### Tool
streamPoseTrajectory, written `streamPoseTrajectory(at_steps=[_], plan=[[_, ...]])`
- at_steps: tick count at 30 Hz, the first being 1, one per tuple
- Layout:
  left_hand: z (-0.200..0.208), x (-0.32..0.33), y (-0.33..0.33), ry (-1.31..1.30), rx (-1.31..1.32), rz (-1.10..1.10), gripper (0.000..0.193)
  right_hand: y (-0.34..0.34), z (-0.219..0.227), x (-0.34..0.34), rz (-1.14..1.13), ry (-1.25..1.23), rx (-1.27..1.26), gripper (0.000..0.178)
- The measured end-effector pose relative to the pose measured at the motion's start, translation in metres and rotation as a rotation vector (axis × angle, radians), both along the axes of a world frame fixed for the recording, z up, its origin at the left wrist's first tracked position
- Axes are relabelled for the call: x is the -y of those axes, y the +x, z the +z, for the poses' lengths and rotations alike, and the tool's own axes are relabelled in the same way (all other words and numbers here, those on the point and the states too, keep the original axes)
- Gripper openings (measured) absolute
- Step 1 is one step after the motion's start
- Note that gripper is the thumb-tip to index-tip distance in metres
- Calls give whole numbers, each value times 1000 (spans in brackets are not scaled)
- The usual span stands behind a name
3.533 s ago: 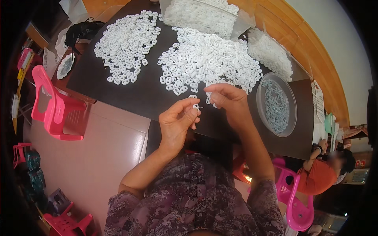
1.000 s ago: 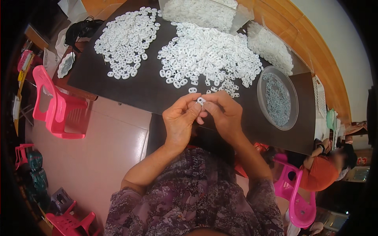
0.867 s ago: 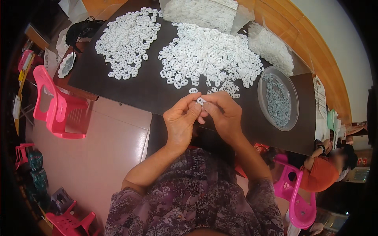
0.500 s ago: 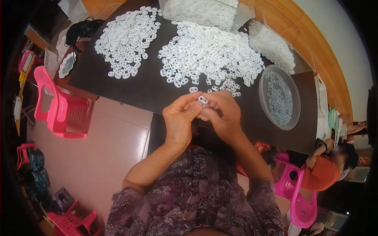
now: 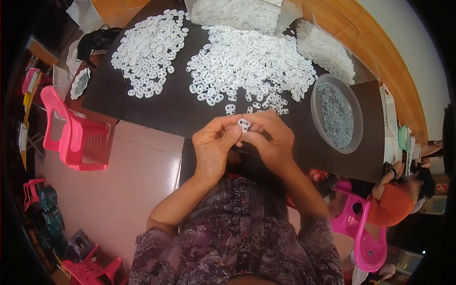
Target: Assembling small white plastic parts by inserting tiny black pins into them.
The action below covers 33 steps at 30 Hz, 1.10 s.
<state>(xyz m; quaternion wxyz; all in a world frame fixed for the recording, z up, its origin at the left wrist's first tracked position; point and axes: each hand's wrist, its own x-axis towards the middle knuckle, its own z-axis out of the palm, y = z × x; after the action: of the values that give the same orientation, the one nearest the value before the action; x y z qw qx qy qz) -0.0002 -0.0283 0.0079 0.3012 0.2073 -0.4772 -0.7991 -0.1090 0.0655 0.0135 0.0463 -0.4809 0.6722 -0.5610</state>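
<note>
My left hand (image 5: pixel 210 148) and my right hand (image 5: pixel 274 138) meet at the table's near edge. Between their fingertips they pinch a small white plastic piece with round holes (image 5: pixel 244 124). The fingers cover part of it, so I cannot tell whether it is one part or two put together. Just beyond my hands lie a few loose white pieces (image 5: pixel 230 109) with two holes each. Behind these spreads a large heap of white two-hole pieces (image 5: pixel 251 59).
Another heap of white oval pieces (image 5: pixel 148 54) lies at the far left. Bags of white parts (image 5: pixel 325 52) stand behind. At right sits a round clear tub (image 5: pixel 357 137) of small metal screws (image 5: pixel 336 116). A pink chair (image 5: pixel 71 137) is left; a person in orange (image 5: pixel 392 204) sits right.
The white piece has turned slightly in my fingertips, and more of its holed face shows. Both hands stay together in nearly the same place; the view has shifted a little.
</note>
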Motion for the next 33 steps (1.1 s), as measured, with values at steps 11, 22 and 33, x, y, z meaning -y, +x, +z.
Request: streamPoseTrajectory(at_steps=[11,22,33], plan=[[-7,-3,-1,-40,-39,14,22,5,-1,1,-18,-17,36,35],[-14,-11,-5,-361,-46,188,21,18,-3,2,-65,-117,55,31],[-8,-15,-6,-260,-101,221,20,21,-4,5,-46,-125,15,30]])
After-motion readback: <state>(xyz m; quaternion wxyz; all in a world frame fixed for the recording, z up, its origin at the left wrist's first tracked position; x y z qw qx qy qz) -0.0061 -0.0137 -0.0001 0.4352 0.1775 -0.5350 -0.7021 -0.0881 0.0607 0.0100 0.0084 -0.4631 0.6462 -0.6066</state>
